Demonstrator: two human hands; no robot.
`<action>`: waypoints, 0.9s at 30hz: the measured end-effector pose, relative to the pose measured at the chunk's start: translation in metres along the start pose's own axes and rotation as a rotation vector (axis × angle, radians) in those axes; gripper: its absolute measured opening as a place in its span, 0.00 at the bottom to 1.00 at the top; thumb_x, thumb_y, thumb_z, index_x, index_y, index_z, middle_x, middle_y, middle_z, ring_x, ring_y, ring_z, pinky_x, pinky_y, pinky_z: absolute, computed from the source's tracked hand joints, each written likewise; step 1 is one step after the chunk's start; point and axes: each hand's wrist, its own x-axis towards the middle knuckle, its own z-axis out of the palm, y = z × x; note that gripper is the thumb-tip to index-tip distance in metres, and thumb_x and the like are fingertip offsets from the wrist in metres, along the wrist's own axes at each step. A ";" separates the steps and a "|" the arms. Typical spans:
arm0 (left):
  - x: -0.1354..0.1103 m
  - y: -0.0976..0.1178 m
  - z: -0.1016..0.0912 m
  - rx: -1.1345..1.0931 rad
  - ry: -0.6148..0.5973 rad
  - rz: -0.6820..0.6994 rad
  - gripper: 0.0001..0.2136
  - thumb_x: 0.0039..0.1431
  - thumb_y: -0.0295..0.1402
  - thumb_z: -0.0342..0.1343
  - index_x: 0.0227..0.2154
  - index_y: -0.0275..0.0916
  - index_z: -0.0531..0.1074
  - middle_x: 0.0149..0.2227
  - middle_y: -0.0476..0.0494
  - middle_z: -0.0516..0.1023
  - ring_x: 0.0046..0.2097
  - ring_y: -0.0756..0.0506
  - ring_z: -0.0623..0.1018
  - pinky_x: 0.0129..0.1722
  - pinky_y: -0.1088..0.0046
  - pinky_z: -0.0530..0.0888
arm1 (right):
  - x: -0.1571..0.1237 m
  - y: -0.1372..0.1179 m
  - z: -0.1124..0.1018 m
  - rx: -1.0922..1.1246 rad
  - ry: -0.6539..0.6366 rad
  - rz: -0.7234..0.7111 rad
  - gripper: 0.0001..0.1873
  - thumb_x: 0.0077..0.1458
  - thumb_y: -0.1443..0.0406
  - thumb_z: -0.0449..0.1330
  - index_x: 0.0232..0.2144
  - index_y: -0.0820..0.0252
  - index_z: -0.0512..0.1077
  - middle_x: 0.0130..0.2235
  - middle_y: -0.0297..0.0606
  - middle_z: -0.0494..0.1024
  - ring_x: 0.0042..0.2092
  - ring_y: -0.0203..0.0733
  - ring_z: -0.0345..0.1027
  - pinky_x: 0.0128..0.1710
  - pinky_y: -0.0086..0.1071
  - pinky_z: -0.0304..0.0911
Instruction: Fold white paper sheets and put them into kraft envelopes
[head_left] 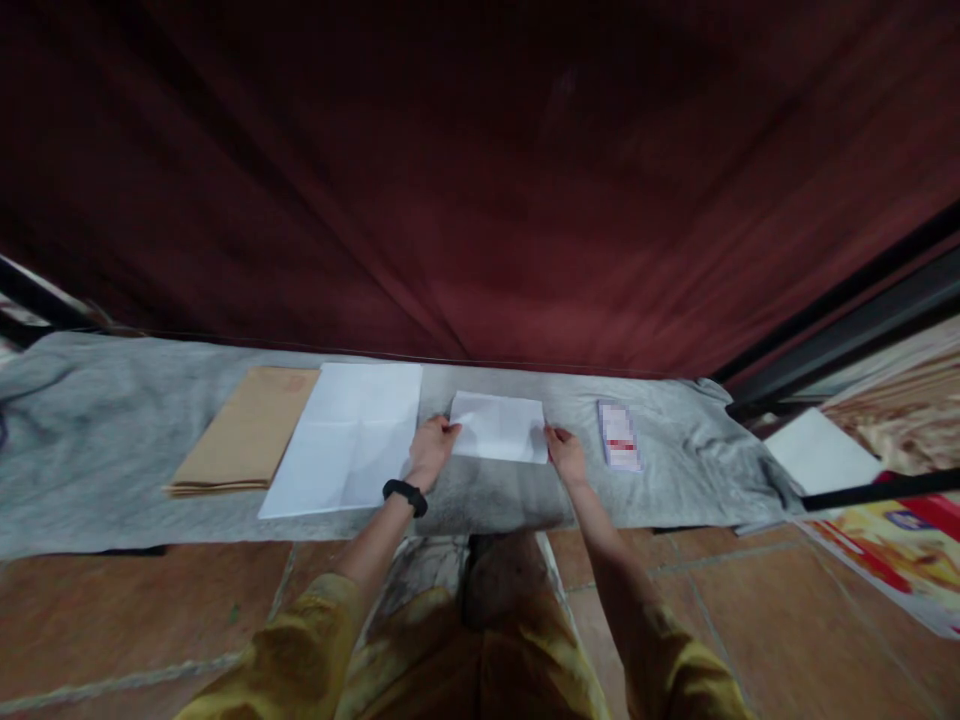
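A folded sheet of white paper (499,427) is held between my two hands, low over the grey cloth. My left hand (433,447) pinches its left edge, thumb on top. On the opposite short edge, my right hand (564,452) grips the paper with fingertips. Left of my left hand lies a larger stack of white paper (352,430) with crease lines across it. Beyond that rests a pile of brown envelopes (244,430). To the right of my right hand is a small stack of slips (620,437) with a red band, its face blurred.
The grey cloth (690,450) covers a long narrow surface. A dark red curtain (465,200) hangs behind it. Black metal bars (847,320) stand at the right, near a white sheet (821,450) and a colourful printed box (900,550). Below is a tiled floor (150,620).
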 end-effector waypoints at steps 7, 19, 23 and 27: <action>0.001 0.006 -0.002 0.029 0.005 0.010 0.14 0.64 0.43 0.53 0.40 0.41 0.78 0.42 0.39 0.84 0.44 0.40 0.81 0.36 0.70 0.71 | -0.005 -0.006 0.005 -0.061 0.028 0.026 0.19 0.64 0.58 0.51 0.37 0.59 0.80 0.34 0.42 0.82 0.35 0.40 0.74 0.30 0.26 0.58; -0.009 0.000 -0.002 0.076 0.016 0.002 0.12 0.64 0.44 0.53 0.36 0.44 0.77 0.39 0.43 0.84 0.41 0.42 0.82 0.33 0.71 0.69 | -0.018 -0.009 0.003 -0.172 0.024 0.035 0.16 0.67 0.59 0.52 0.43 0.57 0.78 0.38 0.43 0.83 0.40 0.42 0.77 0.35 0.28 0.60; -0.026 -0.009 0.002 0.104 0.032 0.001 0.13 0.65 0.45 0.51 0.36 0.45 0.76 0.39 0.43 0.84 0.41 0.42 0.81 0.34 0.71 0.69 | -0.030 -0.009 0.006 -0.246 0.020 -0.001 0.16 0.69 0.59 0.51 0.44 0.58 0.77 0.37 0.44 0.82 0.39 0.42 0.77 0.35 0.29 0.60; -0.034 -0.010 0.007 0.145 0.057 0.009 0.14 0.67 0.45 0.49 0.38 0.44 0.75 0.39 0.42 0.83 0.42 0.42 0.82 0.36 0.70 0.70 | -0.037 -0.015 0.010 -0.333 0.058 -0.007 0.16 0.70 0.60 0.50 0.46 0.60 0.75 0.35 0.45 0.82 0.37 0.43 0.77 0.36 0.30 0.61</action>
